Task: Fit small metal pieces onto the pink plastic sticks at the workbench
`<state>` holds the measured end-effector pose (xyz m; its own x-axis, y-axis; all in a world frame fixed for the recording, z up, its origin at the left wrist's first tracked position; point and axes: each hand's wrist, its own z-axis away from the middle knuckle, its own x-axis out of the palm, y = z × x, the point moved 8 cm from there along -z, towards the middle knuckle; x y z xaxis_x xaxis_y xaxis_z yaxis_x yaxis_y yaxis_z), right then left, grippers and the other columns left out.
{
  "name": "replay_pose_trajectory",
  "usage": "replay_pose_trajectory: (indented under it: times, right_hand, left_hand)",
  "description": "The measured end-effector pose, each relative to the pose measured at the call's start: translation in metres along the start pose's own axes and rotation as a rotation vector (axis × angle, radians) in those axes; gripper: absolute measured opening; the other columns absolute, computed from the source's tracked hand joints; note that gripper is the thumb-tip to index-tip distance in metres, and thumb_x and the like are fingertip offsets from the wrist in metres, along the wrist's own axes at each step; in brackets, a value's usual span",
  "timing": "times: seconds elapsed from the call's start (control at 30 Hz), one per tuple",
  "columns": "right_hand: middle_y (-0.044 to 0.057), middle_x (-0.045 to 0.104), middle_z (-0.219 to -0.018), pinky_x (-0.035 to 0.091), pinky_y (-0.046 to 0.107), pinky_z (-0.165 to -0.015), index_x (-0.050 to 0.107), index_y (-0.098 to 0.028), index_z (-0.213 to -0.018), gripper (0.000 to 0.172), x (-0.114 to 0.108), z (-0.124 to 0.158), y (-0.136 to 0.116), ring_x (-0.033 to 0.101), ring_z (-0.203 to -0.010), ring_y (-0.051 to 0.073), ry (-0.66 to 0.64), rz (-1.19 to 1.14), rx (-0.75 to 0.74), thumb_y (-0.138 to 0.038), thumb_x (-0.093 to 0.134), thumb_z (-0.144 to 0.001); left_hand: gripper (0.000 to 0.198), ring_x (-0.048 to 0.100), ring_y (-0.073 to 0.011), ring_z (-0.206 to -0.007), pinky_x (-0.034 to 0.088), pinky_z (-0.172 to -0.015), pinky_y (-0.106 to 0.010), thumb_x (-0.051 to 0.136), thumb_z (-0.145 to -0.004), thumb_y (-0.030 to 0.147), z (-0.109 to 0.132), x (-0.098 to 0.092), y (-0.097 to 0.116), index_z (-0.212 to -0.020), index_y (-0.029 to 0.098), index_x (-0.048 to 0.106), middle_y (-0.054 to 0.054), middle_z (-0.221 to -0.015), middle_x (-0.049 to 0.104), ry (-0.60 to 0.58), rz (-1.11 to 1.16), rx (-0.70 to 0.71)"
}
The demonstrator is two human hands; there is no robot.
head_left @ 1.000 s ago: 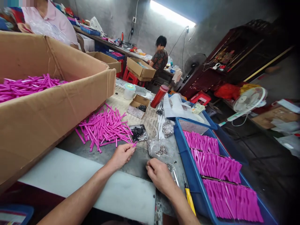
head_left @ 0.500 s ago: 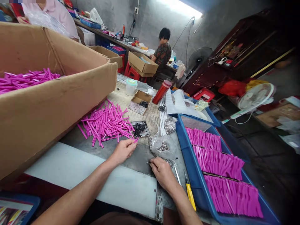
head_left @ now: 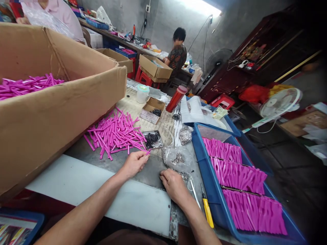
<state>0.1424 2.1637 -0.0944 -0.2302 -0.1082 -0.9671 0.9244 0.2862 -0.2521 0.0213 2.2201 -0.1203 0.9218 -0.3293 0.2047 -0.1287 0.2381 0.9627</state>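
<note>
Worktable (head_left: 150, 177): grey, pale board (head_left: 143, 207) along its near edge.
Right hand (head_left: 174, 183): fingers curled; cannot tell whether it grips anything.
Left hand (head_left: 135, 164): pinches a magenta strip (head_left: 148, 152), near the tray (head_left: 159, 143) of black parts.
Magenta pile (head_left: 117, 134): beside the cardboard box (head_left: 63, 115).
Back bench (head_left: 126, 43): person (head_left: 178, 56) seated.

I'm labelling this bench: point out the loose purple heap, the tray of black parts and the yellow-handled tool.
Loose purple heap (head_left: 117, 132): head view, its middle.
Tray of black parts (head_left: 160, 143): head view, bare right side.
Yellow-handled tool (head_left: 207, 212): head view, its handle.
</note>
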Motion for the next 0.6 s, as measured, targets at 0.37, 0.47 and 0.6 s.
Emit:
replay_pose_trajectory:
  times: [0.37, 0.47, 0.6]
  right_hand:
    - [0.008, 0.061, -0.076, 0.037, 0.026, -0.057, 0.056, -0.016, -0.076, 0.015, -0.0005, -0.0059, -0.0028, 0.057, -0.071, 0.020, -0.114, 0.174, 0.165, -0.010, 0.043, -0.076]
    - [0.009, 0.061, -0.076, 0.035, 0.027, -0.054, 0.056, -0.015, -0.077, 0.015, -0.0012, -0.0064, -0.0035, 0.058, -0.069, 0.021, -0.110, 0.187, 0.183, -0.011, 0.041, -0.075]
    - [0.010, 0.061, -0.076, 0.035, 0.027, -0.057, 0.056, -0.014, -0.075, 0.018, -0.0029, -0.0069, -0.0033, 0.057, -0.069, 0.020, -0.077, 0.150, 0.193, -0.008, 0.039, -0.074]
  left_hand:
    - [0.018, 0.029, -0.0033, -0.036, 0.021, -0.032, -0.015, 0.050, -0.068, 0.027, 0.0048, -0.0030, 0.0074, -0.073, 0.012, 0.058, 0.007, -0.050, 0.034, 0.052, -0.122, 0.050]
    - [0.016, 0.033, -0.0023, -0.038, 0.024, -0.031, -0.015, 0.050, -0.068, 0.025, 0.0056, -0.0053, 0.0080, -0.070, 0.013, 0.060, 0.004, -0.061, 0.037, 0.082, -0.180, 0.079]
    - [0.019, 0.036, -0.0031, -0.039, 0.027, -0.029, -0.014, 0.050, -0.069, 0.025, 0.0079, -0.0052, 0.0092, -0.074, 0.013, 0.063, 0.004, -0.063, 0.039, 0.111, -0.249, 0.097]
